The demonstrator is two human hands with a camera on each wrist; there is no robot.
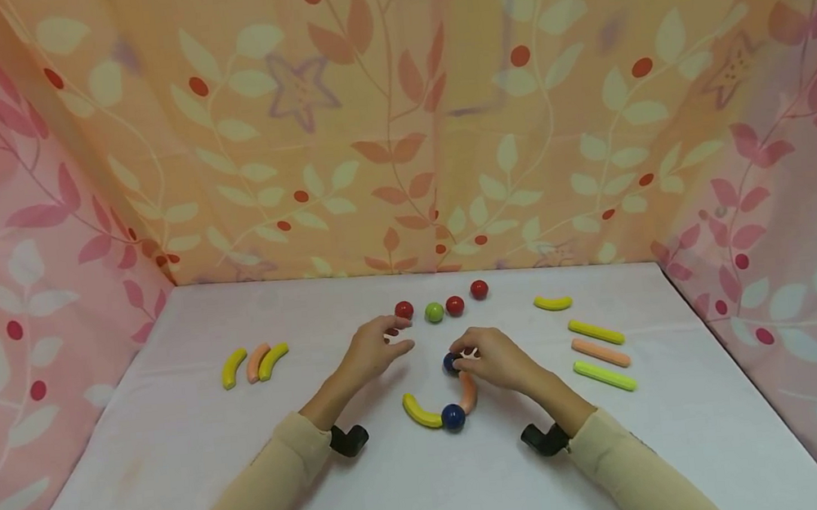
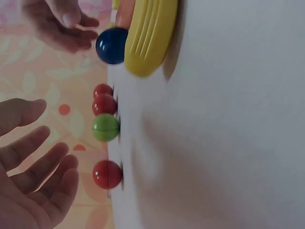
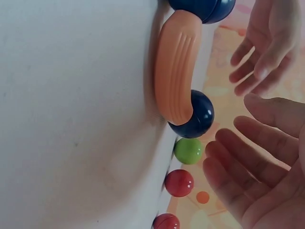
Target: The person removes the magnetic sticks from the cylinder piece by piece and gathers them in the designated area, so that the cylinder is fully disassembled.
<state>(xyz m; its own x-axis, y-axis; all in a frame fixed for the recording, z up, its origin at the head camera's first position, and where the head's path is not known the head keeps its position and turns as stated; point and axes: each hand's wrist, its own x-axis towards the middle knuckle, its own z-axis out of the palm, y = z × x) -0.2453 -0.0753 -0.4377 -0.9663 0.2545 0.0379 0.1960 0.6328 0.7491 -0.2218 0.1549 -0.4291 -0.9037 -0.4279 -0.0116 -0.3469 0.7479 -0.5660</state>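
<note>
No legible text, label, brand, number or sign is showing in any of the three views. The patterned cloth backdrop (image 1: 396, 125) is carrying only printed leaves, dots and star outlines, no lettering. The white table (image 1: 178, 474) is showing no markings. The plastic pieces on it, the balls and the curved and straight sticks, are bearing only moulded ribs, no characters.
</note>
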